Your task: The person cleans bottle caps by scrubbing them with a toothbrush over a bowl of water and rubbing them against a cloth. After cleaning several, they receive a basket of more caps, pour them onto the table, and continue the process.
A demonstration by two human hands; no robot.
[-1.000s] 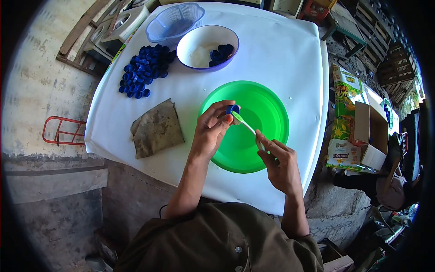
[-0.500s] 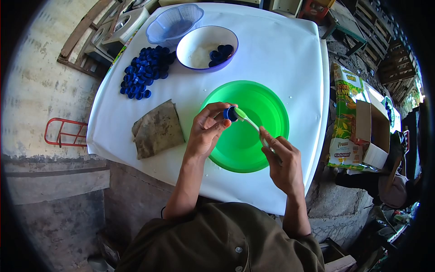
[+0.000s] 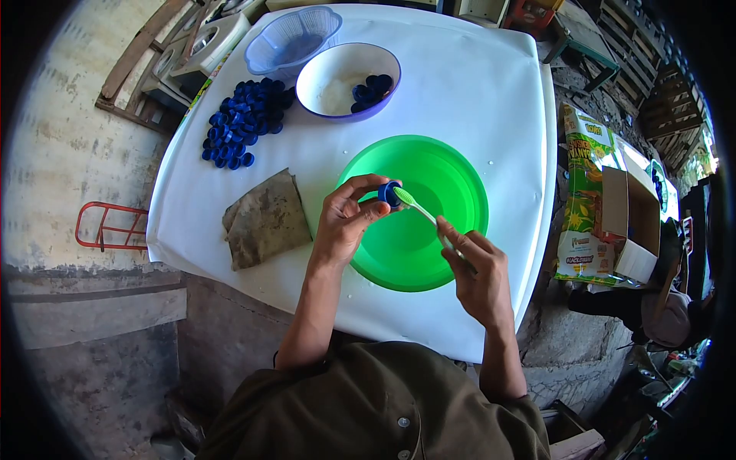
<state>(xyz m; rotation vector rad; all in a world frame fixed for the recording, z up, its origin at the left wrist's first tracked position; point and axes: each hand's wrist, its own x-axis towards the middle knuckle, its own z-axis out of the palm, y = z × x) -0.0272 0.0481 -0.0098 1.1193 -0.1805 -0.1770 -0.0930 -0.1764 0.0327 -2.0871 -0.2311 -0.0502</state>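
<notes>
Between the thumb and fingers of my left hand (image 3: 349,215) is a blue bottle cap (image 3: 389,195), its open side facing right. My right hand (image 3: 479,272) is closed round the handle of a toothbrush (image 3: 420,208) with green bristles. The brush head sits right at the cap's opening. Both hands are above a green basin (image 3: 414,253). A heap of blue caps (image 3: 245,119) lies at the upper left of the table. Several more caps (image 3: 373,90) are inside a white bowl with a purple outside (image 3: 314,80).
A pale blue plastic basket (image 3: 268,52) stands behind the bowl. On the white-covered table (image 3: 475,84), a stained brown cloth (image 3: 268,222) lies left of the basin. Off the right edge are an open cardboard box (image 3: 636,257) and part of a person (image 3: 613,305).
The toothbrush head has shifted slightly left, further into the cap's opening. The cap stays in my left hand over the basin.
</notes>
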